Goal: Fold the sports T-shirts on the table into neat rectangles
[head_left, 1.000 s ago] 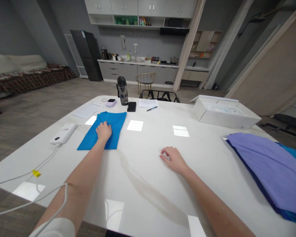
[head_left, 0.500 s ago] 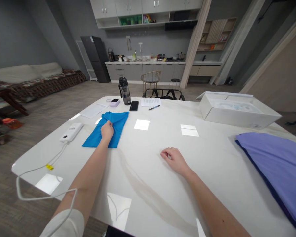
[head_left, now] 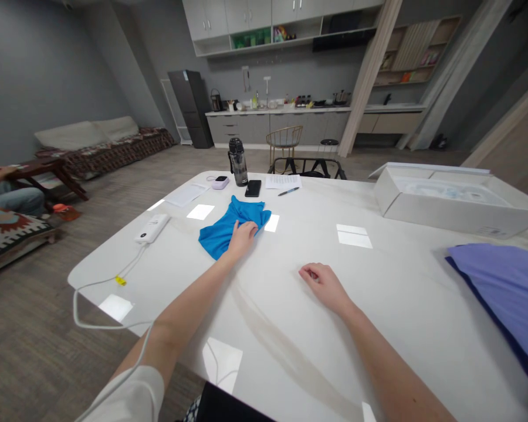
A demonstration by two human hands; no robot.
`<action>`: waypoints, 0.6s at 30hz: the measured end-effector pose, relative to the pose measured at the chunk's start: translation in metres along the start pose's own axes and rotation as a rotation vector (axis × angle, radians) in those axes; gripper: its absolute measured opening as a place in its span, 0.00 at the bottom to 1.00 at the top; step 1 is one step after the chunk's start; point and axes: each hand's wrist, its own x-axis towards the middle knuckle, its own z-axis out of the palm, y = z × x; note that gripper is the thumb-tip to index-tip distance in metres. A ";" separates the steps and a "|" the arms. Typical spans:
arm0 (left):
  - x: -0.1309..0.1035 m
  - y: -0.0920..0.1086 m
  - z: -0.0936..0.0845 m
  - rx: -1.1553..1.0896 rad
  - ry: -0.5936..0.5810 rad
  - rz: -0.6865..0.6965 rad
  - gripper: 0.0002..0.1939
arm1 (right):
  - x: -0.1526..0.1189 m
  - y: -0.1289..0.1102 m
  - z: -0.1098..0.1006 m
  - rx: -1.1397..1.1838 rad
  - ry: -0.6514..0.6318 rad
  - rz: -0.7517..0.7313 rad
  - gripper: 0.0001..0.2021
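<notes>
A bright blue garment (head_left: 222, 231) lies crumpled on the left part of the white table, its right side bunched up. My left hand (head_left: 243, 235) is on that bunched side, fingers closed round the fabric; part of the grip is hidden by the hand. To the right, my right hand (head_left: 325, 286) rests on the table with its fingers curled in and nothing visible in them. It touches no cloth. A purple garment (head_left: 506, 281) with a dark blue layer beneath lies at the far right.
A white power bank (head_left: 152, 228) with a cable (head_left: 92, 326) running past my left arm sits at left. Behind are a water bottle (head_left: 238, 163), phone (head_left: 253, 188), purple gadget (head_left: 220, 183), papers (head_left: 283, 181) and pen (head_left: 288, 191). An open white box (head_left: 449, 214) stands back right. Someone sits far left.
My left hand has pulled the blue garment to the right, and its flat shape has become wrinkled and bunched. My right hand stays in place on the table. The view has turned slightly left.
</notes>
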 end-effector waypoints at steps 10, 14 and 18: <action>-0.055 0.135 0.032 -0.402 -0.393 0.428 0.14 | -0.009 -0.001 -0.026 -0.045 0.477 0.188 0.19; -0.065 0.157 0.030 -0.548 -0.558 0.605 0.12 | -0.011 0.013 -0.043 -0.209 0.458 0.239 0.13; -0.062 0.149 0.027 -0.217 -0.281 0.329 0.18 | -0.016 0.022 -0.049 -0.310 0.259 0.284 0.13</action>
